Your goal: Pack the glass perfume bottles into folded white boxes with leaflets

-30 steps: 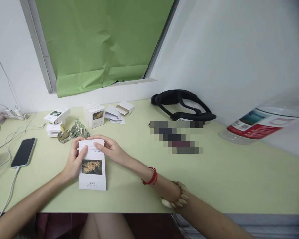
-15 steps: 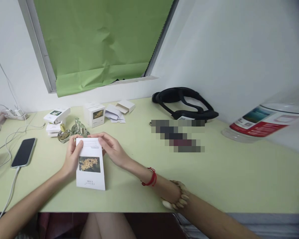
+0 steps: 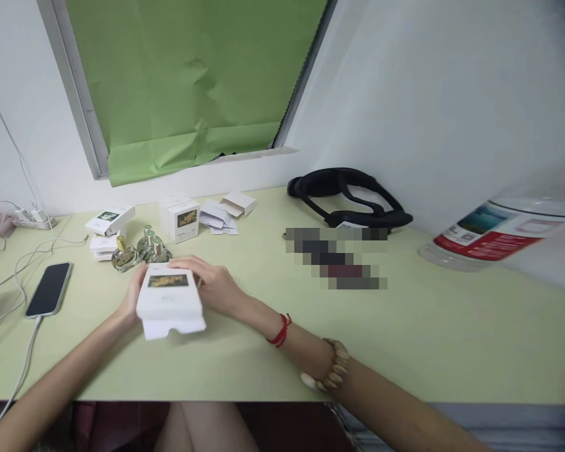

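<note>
Both my hands hold a white carton (image 3: 168, 300) printed with a picture of yellow flowers, lifted a little above the pale green desk (image 3: 405, 339). My left hand (image 3: 132, 298) grips its left side and my right hand (image 3: 213, 285) grips its right side, fingers curled over the top. The carton is tilted with its flower face up and a flap hanging at its near end. Just behind it stand several small glass perfume bottles (image 3: 139, 250) with metal caps.
More white cartons (image 3: 183, 220) and loose flat pieces (image 3: 219, 216) lie at the back left. A phone (image 3: 49, 289) on a white cable lies at left. A black headset (image 3: 353, 198) sits at the back right, a large clear water bottle (image 3: 503, 229) at far right.
The flat white carton has been raised off the desk and tipped away from me, so that its flower face now looks up. Both hands have stayed on its sides.
</note>
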`<state>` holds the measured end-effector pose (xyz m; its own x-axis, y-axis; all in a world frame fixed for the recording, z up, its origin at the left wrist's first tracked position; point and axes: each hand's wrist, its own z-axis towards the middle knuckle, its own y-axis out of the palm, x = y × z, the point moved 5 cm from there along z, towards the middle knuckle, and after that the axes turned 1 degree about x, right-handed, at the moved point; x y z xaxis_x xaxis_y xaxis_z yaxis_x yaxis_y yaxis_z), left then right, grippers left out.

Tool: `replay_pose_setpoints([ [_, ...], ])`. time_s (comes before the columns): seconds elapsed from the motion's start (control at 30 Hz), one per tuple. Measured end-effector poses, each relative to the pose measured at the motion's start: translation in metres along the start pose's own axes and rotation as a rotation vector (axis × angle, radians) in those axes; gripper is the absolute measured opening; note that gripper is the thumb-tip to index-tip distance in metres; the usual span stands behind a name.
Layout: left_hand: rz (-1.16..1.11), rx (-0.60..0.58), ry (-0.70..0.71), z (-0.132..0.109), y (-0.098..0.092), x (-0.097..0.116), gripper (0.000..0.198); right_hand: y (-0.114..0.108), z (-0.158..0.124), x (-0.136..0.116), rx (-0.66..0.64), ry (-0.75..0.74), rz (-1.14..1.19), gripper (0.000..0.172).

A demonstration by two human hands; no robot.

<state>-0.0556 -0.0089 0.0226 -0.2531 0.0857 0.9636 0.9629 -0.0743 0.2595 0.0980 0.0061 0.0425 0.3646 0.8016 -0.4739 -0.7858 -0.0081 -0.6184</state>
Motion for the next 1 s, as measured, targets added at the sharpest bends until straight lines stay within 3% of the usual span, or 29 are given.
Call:
replay_pose_setpoints([
  [0.07,0.199,0.061,0.067,-0.004,-0.003,0.003,0.062,0.002,0.000,0.011,0.032,0.166,0.115,0.029],
  [0.17,0.561,0.155,0.295,-0.013,-0.010,0.017,0.068,0.003,-0.002,0.017,0.063,0.306,0.277,0.048],
  [0.27,0.749,0.169,0.538,-0.022,-0.009,0.030,0.062,0.001,-0.001,0.010,0.024,0.267,0.289,0.058],
  [0.37,0.715,0.135,0.652,-0.025,-0.003,0.035,0.054,-0.001,-0.002,0.006,0.012,0.228,0.185,0.064],
  [0.5,0.629,0.065,0.732,-0.026,0.005,0.033,0.057,-0.004,-0.002,0.007,0.149,0.125,0.190,0.074],
  [0.6,0.664,0.064,0.796,-0.026,0.004,0.031,0.045,-0.004,-0.002,0.005,0.205,0.011,0.198,0.059],
  [0.73,0.753,0.102,0.840,-0.028,0.001,0.033,0.027,-0.003,-0.002,0.002,0.177,-0.058,0.104,0.038],
  [0.9,0.750,0.082,0.769,-0.029,0.004,0.038,0.026,-0.006,-0.002,0.000,0.153,-0.024,0.102,0.044],
  [1.0,0.747,0.086,0.745,-0.028,0.005,0.039,0.027,-0.006,-0.001,0.000,0.138,-0.006,0.130,0.039],
])
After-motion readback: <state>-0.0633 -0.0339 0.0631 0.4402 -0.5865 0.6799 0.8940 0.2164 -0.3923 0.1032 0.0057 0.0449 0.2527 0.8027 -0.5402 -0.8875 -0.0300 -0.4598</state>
